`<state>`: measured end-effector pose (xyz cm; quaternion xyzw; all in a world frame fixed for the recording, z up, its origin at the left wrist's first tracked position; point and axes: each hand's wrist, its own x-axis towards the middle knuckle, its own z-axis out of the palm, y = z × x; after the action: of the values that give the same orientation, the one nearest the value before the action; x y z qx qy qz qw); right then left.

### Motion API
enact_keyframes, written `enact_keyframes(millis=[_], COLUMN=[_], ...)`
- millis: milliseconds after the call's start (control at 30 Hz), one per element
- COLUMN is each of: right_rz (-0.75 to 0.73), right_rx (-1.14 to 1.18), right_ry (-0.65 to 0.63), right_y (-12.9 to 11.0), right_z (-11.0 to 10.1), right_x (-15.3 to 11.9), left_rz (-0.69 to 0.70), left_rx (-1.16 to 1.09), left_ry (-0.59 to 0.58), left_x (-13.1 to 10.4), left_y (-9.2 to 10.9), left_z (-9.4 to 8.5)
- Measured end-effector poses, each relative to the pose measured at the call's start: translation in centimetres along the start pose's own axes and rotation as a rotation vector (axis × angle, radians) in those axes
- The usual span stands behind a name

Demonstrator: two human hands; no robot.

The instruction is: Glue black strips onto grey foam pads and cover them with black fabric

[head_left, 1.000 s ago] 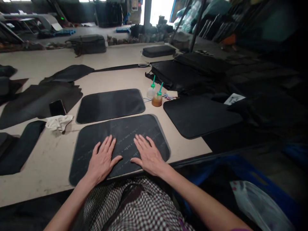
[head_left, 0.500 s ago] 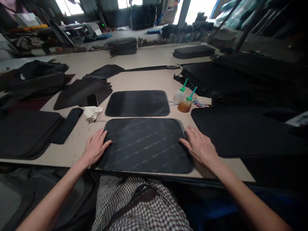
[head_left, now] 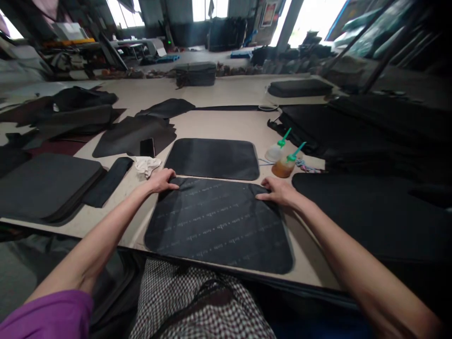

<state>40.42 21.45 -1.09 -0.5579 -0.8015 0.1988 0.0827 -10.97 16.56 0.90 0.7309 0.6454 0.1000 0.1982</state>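
A black rectangular sheet (head_left: 219, 226) with rounded corners and rows of faint white print lies at the table's near edge. Its far left corner is pinched by my left hand (head_left: 163, 181), thumb on top and fingers at the edge. At the far right corner, my right hand (head_left: 278, 190) grips it the same way. The fabric-like surface creases slightly at both corners. Just beyond lies a second, plain black sheet (head_left: 213, 159) of similar shape, its near edge close to the printed one. The undersides of both sheets are hidden.
Two squeeze bottles with green nozzles, one pale (head_left: 274, 152) and one amber (head_left: 283, 167), stand right of the plain sheet. A crumpled white cloth (head_left: 146, 165) and a phone (head_left: 147, 147) lie left. Dark stacked pieces flank both sides, a left stack (head_left: 45, 183) and a right pile (head_left: 363, 207).
Both hands have moved from the side edges of the printed sheet to its far corners and closed there. The camera view has shifted, so the table appears further right and lower.
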Motion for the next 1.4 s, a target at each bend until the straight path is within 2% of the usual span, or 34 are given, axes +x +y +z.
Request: enact_keyframes(millis=[133,333,500,633,700,800,933,1067,1167,1267,1400], right_rz=[0.026,0.077,0.201,0.363,0.394,0.417,0.351,0.290,0.242,0.189,0.094], right_rx=[0.071,0.302,0.607,1.137,1.308,1.360,1.219,1.171,1.152,1.111,0.951], right_ry=[-0.026,0.106,0.147,-0.019,-0.097,-0.081,0.046,0.088,0.138,0.210,0.309], right_y=[-0.6,-1.0,-1.5,-3.4,-4.6,-6.0,-7.1,-7.7,-7.8,-7.3,-6.2], right_z=[-0.4,-0.4,-0.1,0.4,0.9,1.7,1.2,-1.1,-2.8,-4.1,-4.7], right_x=[0.7,-1.5,-6.2,-11.5,-13.8,-15.9,-16.8,-16.4,-14.0,-9.2,-0.6], left_rz=[-0.076,-0.150,-0.300,-0.464,-0.538,-0.613,-0.612,-0.569,-0.501,-0.381,-0.259], left_rx=[-0.140,-0.482,-0.837,-1.093,-1.184,-1.237,-1.241,-1.236,-1.190,-1.174,-1.068], left_ry=[-0.046,-0.051,-0.054,-0.039,-0.062,-0.077,-0.017,0.027,0.084,0.147,0.251], left_x=[0.0,-2.5,-6.7,-11.8,-14.1,-16.3,-17.2,-16.6,-14.5,-9.9,-1.5], left_y=[0.5,1.3,1.5,2.6,3.5,4.9,6.2,6.7,6.6,5.9,3.8], left_z=[-0.6,-0.7,0.1,1.5,2.2,3.1,3.0,0.9,-1.1,-2.9,-4.4])
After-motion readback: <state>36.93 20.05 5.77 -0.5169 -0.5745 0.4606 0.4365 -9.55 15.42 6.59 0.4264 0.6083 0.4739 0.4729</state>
